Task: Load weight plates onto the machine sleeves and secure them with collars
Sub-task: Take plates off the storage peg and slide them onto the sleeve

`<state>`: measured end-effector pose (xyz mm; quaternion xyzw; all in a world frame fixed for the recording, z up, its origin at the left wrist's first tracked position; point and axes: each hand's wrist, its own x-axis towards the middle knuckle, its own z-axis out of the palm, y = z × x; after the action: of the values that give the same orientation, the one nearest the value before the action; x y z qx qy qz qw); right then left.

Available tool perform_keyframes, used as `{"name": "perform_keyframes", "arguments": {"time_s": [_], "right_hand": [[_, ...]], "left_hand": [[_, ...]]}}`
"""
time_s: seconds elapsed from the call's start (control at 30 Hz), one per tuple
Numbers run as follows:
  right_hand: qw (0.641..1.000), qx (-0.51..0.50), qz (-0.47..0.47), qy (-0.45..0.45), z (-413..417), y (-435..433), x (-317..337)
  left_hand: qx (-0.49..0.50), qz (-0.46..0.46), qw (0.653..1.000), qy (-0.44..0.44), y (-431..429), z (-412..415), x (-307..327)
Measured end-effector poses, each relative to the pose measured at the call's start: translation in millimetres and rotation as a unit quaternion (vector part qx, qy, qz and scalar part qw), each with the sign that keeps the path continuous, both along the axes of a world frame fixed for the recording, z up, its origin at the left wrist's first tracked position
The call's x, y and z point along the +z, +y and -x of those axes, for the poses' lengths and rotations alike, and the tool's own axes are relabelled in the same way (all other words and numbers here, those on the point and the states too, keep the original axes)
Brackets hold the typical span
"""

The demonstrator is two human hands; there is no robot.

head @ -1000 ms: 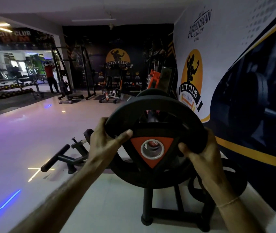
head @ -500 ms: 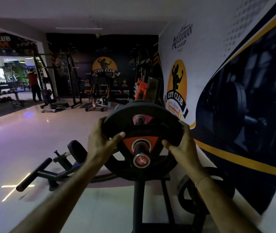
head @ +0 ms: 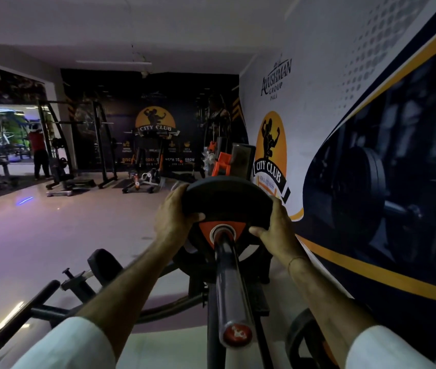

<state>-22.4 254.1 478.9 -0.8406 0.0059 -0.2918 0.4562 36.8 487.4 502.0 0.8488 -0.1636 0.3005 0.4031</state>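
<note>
A black weight plate (head: pixel 227 201) with an orange triangular hub sits far down the machine's steel sleeve (head: pixel 228 283), which runs toward me and ends in a red cap. My left hand (head: pixel 175 214) grips the plate's left rim and my right hand (head: pixel 275 225) grips its right rim, thumbs on the near face. Behind it another black plate shows below the hub. No collar is visible on the sleeve.
The printed wall (head: pixel 357 155) runs close along the right. A loose black plate (head: pixel 299 339) leans low at the right by the machine's frame. Padded handles and levers (head: pixel 25 315) stick out at the lower left. A person in red (head: pixel 38 153) stands far left by racks.
The plate went from held in front of the sleeve end, to threaded on it, to pushed far along it. Both hands moved forward with it; much more bare sleeve now shows toward me.
</note>
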Motion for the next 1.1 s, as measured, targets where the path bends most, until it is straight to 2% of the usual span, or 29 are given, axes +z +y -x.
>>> {"name": "perform_keyframes", "arguments": {"time_s": [0.17,0.37,0.53,0.63,0.9,1.0,1.1], "right_hand": [[1.0,-0.006,0.004,0.0,-39.1,-4.3,4.0],[1.0,-0.022,0.018,0.0,-49.4,-7.3,1.2],[0.996,-0.03,0.065,0.047,-33.8,-6.9,13.6],[0.995,-0.027,0.094,0.03,-10.6,6.6,28.8],[0.98,0.093,0.177,-0.007,75.8,110.9,93.2],[0.973,0.128,0.192,-0.011,102.2,172.9,83.6],[0.968,0.142,0.205,-0.027,103.3,244.2,41.0]], "left_hand": [[0.0,0.011,1.0,0.01,-1.9,-34.6,-3.9],[0.002,0.021,1.0,0.019,-0.7,-38.3,-9.4],[-0.006,-0.046,0.998,0.053,4.8,-20.9,9.0],[0.013,-0.079,0.995,0.061,20.4,-0.3,18.0],[0.064,-0.151,0.987,-0.004,105.0,91.6,38.9],[0.081,-0.161,0.983,0.018,160.8,114.2,25.5],[0.112,-0.164,0.979,0.051,229.1,132.5,-3.3]]}}
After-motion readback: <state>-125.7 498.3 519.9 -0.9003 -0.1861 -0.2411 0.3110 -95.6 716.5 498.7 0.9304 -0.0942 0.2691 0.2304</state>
